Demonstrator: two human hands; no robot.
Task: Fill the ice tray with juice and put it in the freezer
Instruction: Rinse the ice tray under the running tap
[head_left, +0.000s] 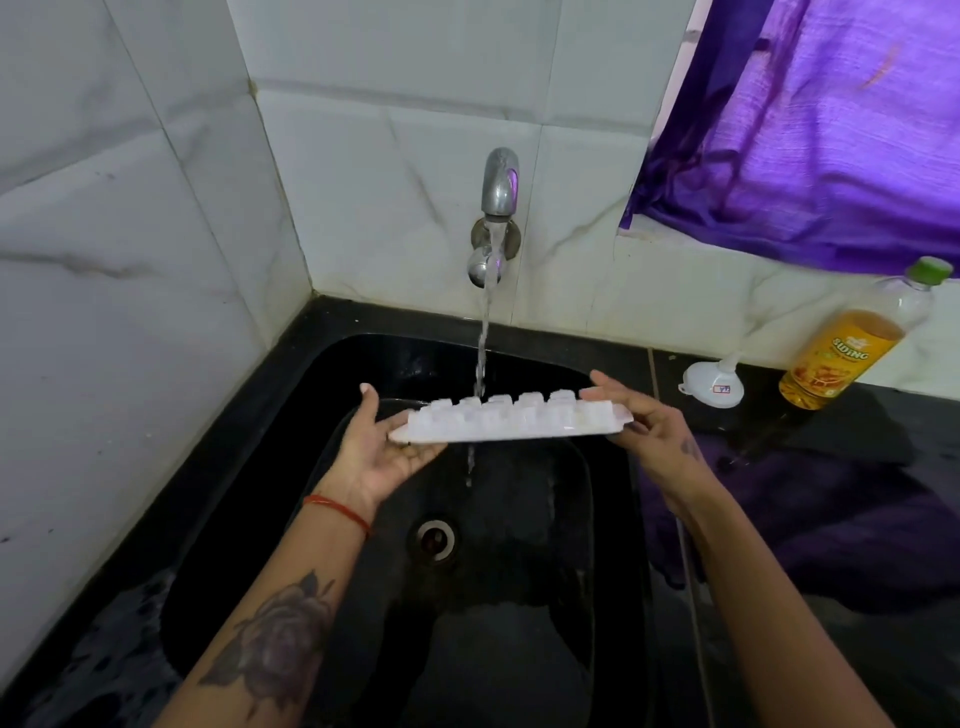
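Two hands hold a white plastic ice tray (511, 420) over the black sink (363, 597), one at each end, so the thin stream from the chrome wall tap (500, 182) lands on it. The tray looks turned bottom-up and tipped, probably for rinsing before any juice goes in, with the run-off falling straight toward the drain. The left hand (382, 457) cradles its end from beneath with straight, spread fingers; the right hand (644, 421) curls thumb and fingers round the other end. On the black surface to the right stand a small white plastic funnel (711, 384) and a clear green-capped bottle of amber liquid (857, 343), likely for filling later. Its orange label carries lettering too blurred to read surely.
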